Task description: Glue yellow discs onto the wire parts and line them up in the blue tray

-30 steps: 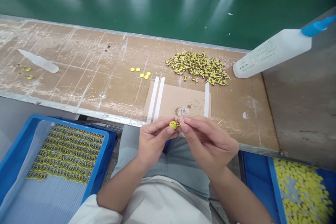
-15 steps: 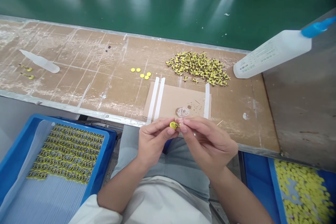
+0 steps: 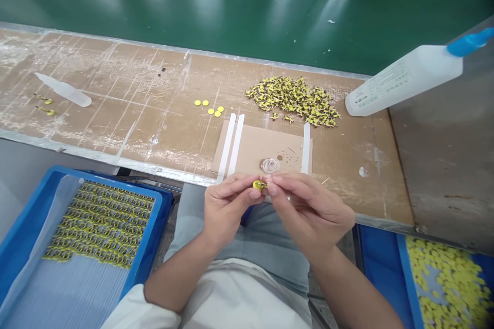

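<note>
My left hand [image 3: 227, 205] and my right hand [image 3: 309, 211] meet above my lap at the bench's near edge. Both pinch one small yellow piece [image 3: 258, 184] between thumb and fingertips. Just beyond them lies a small clear glue dish [image 3: 269, 165] on a cardboard square [image 3: 266, 146] bordered by white strips. A heap of small yellow-and-dark parts [image 3: 295, 99] lies behind the cardboard, and a few yellow discs [image 3: 210, 108] lie to its left.
A blue tray [image 3: 27, 226] at lower left holds rows of yellow parts on a ribbed sheet. A blue bin [image 3: 447, 282] of yellow discs sits at lower right. A white squeeze bottle [image 3: 405, 82] with blue cap leans at right. A green conveyor belt [image 3: 231, 10] runs behind.
Both hands stay pinched on the yellow piece with only slight finger shifts. The camera has drifted a little.
</note>
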The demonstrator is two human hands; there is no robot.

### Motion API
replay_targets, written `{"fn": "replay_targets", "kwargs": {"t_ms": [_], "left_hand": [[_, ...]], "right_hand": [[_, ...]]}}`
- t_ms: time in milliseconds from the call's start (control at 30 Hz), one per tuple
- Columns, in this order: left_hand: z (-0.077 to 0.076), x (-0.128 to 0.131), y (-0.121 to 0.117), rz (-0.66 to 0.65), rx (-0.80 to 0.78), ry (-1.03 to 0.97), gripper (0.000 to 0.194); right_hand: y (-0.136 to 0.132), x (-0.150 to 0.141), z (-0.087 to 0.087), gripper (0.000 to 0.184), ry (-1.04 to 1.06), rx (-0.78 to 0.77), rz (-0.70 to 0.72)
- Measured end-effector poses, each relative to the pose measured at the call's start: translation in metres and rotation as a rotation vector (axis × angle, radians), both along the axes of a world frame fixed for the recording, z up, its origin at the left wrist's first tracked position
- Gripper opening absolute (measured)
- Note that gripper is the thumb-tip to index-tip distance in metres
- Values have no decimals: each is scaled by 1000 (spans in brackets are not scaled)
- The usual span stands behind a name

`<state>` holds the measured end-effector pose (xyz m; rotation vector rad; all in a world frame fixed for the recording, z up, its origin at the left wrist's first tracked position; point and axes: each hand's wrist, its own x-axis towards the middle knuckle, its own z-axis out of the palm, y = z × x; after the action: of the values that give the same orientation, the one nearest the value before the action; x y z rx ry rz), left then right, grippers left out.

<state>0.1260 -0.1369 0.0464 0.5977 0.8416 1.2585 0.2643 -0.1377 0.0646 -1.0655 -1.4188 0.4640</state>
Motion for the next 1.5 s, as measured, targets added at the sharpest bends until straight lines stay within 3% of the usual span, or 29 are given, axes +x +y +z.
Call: {"fn": "replay_targets", "kwargs": {"t_ms": [467, 767, 1200, 1500], "left_hand": [[-1, 0, 0, 20, 18, 34, 20], [-5, -4, -1, 32, 148, 161, 21], [-6, -10, 0, 28, 241, 172, 27], [-2, -11, -1, 57, 256, 233, 27]], "right_hand": [[1, 0, -1, 35, -22, 7, -5], [1, 3, -2, 31, -23, -51, 27], [5, 0, -7, 36, 72, -59, 155], [5, -5, -5, 31, 65, -52, 118]]}}
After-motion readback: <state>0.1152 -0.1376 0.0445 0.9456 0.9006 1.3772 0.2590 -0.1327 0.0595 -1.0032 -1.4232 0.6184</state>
